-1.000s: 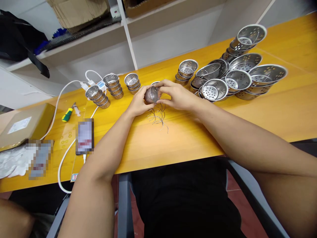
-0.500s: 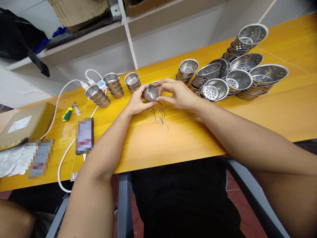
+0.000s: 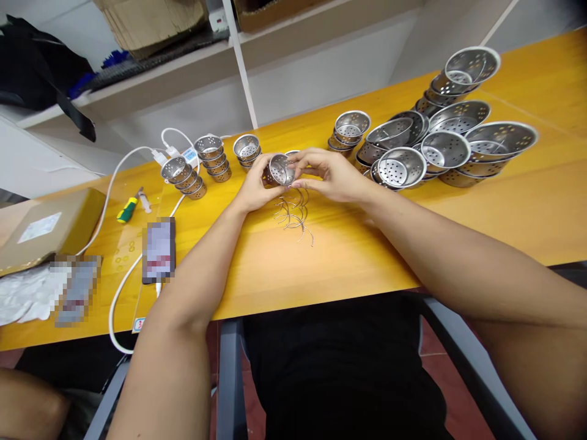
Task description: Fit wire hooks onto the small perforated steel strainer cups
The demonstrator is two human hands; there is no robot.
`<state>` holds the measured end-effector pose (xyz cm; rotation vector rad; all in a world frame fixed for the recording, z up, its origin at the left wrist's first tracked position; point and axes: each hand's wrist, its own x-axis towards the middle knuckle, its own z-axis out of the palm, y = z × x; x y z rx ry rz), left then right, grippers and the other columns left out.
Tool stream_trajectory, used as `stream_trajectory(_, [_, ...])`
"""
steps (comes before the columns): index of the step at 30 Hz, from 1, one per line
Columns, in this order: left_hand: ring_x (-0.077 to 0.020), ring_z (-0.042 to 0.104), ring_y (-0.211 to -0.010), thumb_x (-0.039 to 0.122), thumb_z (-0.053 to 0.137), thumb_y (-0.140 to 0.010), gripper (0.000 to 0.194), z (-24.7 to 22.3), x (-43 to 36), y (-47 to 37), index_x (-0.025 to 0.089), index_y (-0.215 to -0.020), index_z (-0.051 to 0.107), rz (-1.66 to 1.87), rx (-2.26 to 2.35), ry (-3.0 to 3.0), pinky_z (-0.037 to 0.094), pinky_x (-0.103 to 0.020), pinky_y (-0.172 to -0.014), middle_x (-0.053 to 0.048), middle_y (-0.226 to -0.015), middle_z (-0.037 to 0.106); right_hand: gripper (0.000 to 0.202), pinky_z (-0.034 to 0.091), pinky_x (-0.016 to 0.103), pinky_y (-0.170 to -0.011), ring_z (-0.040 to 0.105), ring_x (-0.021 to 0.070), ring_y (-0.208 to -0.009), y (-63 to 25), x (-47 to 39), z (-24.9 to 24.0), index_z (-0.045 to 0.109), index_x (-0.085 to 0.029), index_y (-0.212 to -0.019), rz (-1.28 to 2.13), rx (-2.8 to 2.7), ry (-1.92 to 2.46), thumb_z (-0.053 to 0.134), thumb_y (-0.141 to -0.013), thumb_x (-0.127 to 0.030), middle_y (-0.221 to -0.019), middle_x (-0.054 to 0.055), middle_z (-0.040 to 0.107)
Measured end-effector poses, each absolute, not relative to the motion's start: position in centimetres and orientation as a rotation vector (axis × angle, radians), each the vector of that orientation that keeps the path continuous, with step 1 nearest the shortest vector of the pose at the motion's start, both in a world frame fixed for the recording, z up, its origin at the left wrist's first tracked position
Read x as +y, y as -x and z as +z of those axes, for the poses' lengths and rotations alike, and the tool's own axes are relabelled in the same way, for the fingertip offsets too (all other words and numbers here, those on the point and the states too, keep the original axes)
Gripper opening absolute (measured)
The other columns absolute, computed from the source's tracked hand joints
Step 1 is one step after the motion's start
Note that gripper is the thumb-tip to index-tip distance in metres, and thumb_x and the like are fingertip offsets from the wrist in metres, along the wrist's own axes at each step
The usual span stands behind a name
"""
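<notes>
A small perforated metal cup point(image 3: 280, 170) is held above the table, its open mouth tilted toward me. My left hand point(image 3: 257, 185) wraps round the cup's left side. At the cup's right rim, my right hand point(image 3: 323, 175) is closed, thumb and fingers pinched; a thin wire seems to run inside the cup, though its end at the fingertips is too small to make out. Several curved wires point(image 3: 298, 219) lie on the table just below the hands. Another cup rim point(image 3: 292, 153) shows partly behind my right fingers.
Stacked perforated cups point(image 3: 210, 148) stand left of my hands; many larger ones point(image 3: 444, 150) crowd the right. At left are a screwdriver point(image 3: 127, 210), a phone point(image 3: 158, 250), white cables and a cardboard box point(image 3: 55, 226). Someone's bare knee point(image 3: 30, 403) shows lower left.
The held cup has turned slightly, so more of its inside and the wire in it show. The whole view has shifted a little; both hands keep nearly the same place.
</notes>
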<state>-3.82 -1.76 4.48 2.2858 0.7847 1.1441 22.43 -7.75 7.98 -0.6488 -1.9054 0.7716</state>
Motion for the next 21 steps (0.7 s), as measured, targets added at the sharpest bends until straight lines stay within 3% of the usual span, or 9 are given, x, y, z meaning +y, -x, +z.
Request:
stream_trajectory(4, [-0.038,0.068,-0.151,0.097,0.081,-0.084,0.1,3.1,-0.2,4.7,0.028,-0.153,0.06,1.234,0.976,-2.349,0.056,-0.062,-0.133,-0.018,-0.152,0.068,0.046,0.054,0.065,-0.129,0.072,0.039,-0.137,-22.4,-8.4,8.4,0.079,-0.028,-0.101,0.651,-1.946,0.663,0.088,-0.096,-0.073,-0.134,0.013,0.078])
stream_trajectory(7, [-0.0367,0.069,-0.153,0.096,0.077,-0.089,0.106,2.0,0.7,5.0,0.035,-0.168,0.04,1.264,0.998,-2.235,0.062,-0.061,-0.126,-0.019,-0.162,0.062,0.038,0.055,0.062,-0.127,0.071,0.0385,-0.136,-22.6,-8.8,8.6,0.078,-0.028,-0.098,0.614,-2.147,0.688,0.089,-0.096,-0.064,-0.137,0.013,0.075])
stream_trajectory(9, [-0.0355,0.072,-0.15,0.097,0.076,-0.089,0.107,1.5,1.1,5.0,0.037,-0.167,0.035,1.261,0.989,-2.167,0.066,-0.059,-0.121,-0.019,-0.163,0.063,0.033,0.057,0.06,-0.123,0.072,0.0379,-0.133,-22.8,-8.8,8.6,0.078,-0.027,-0.096,0.629,-2.271,0.68,0.087,-0.097,-0.059,-0.139,0.013,0.075])
stream_trajectory(15, [-0.0349,0.074,-0.15,0.1,0.072,-0.089,0.103,1.0,1.9,5.0,0.035,-0.161,0.037,1.285,0.979,-2.104,0.065,-0.062,-0.124,-0.02,-0.162,0.065,0.029,0.059,0.06,-0.118,0.075,0.0379,-0.13,-23.1,-8.4,8.1,0.082,-0.027,-0.104,0.629,-2.449,0.66,0.087,-0.095,-0.054,-0.14,0.013,0.079])
stream_trajectory(21, [-0.0326,0.078,-0.14,0.095,0.074,-0.093,0.089,1.5,1.3,4.6,0.031,-0.149,0.047,1.36,0.976,-2.102,0.062,-0.062,-0.127,-0.018,-0.15,0.073,0.05,0.061,0.065,-0.115,0.076,0.0418,-0.128,-22.9,-7.7,7.1,0.08,-0.02,-0.138,0.456,-2.258,0.942,0.075,-0.105,-0.057,-0.14,0.022,0.078])
